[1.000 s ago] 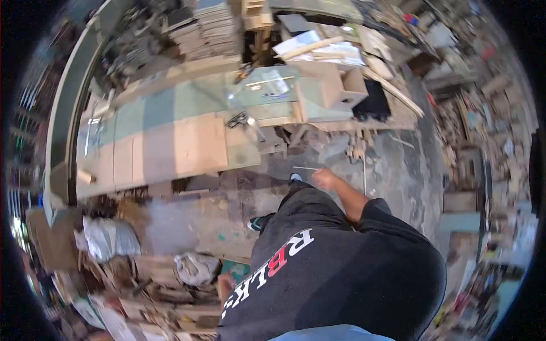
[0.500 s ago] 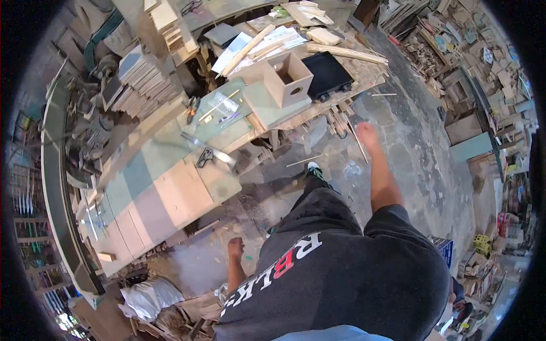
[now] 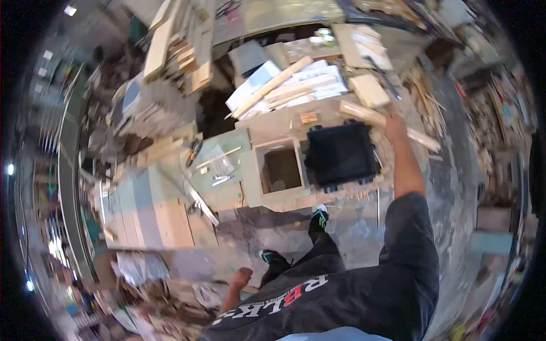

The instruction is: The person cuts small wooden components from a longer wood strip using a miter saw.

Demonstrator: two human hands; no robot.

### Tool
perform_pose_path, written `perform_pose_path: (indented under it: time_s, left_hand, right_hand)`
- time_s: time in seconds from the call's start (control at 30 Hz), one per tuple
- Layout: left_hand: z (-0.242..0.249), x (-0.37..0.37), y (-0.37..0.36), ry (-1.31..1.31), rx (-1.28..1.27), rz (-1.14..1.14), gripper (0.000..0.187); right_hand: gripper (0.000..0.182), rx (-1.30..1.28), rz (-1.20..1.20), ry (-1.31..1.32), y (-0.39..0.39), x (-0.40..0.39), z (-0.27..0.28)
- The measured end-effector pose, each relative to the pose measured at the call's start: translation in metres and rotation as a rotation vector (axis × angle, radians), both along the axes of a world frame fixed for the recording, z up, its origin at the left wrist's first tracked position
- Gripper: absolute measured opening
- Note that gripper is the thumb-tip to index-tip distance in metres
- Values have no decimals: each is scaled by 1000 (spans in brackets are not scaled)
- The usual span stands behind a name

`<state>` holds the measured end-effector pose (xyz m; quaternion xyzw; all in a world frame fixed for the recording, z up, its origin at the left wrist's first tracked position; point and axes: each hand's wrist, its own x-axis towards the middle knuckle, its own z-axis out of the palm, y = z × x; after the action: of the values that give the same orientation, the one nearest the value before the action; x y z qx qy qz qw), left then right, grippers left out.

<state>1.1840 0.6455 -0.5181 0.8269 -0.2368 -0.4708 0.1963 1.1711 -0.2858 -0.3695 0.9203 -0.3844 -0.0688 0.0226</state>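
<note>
My right hand (image 3: pixel 396 126) reaches over the right end of the workbench, across a long wooden strip (image 3: pixel 363 112). Its fingers are smeared by motion, so contact with the strip cannot be made out. Just left of that hand lies a black square case (image 3: pixel 341 154). Beside the case stands an open-topped wooden box (image 3: pixel 304 165), its inside dark. My left hand (image 3: pixel 243 277) hangs low near my body, off the bench, fingers curled in and nothing visible in them.
Papers (image 3: pixel 335 79) with wooden sticks on them lie behind the box. A metal ruler-like bar (image 3: pixel 202 204) and pliers (image 3: pixel 195 150) rest on the bench's left part. Stacked boards (image 3: pixel 159 105) stand farther back. A white sack (image 3: pixel 142 267) sits on the floor at lower left.
I have come closer to the bench and the view has turned. My right hand has moved from beside the bench to over the wooden strip. My left hand stays low.
</note>
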Motion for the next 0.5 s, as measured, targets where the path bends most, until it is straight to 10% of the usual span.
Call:
perform_pose_path:
  time_s: [0.03,0.1,0.27,0.3,0.37,0.4,0.5]
  left_hand:
    - [0,-12,-15,-239,3,-218,36]
    - [74,-24,-96,100,126,581,40]
    - [106,-28,-160,-73,107,381,40]
    - [102,-22,-164,-16,154,369,39]
    - [101,-22,-167,39,189,450,39]
    - [109,-21,-170,-4,115,467,39]
    - [138,-6,-174,-77,-57,537,39]
  right_hand:
    - [48,-10,62,31,-17,2,-19]
    - [48,-103,126,12,-57,-10,-84]
    - [66,83,294,16,-34,1,-19]
    - [62,-224,584,-171,-74,-17,-70]
    - [57,-11,409,-46,-20,16,33]
    - [94,0,531,-66,7,23,85]
    - [83,26,629,-179,63,45,165]
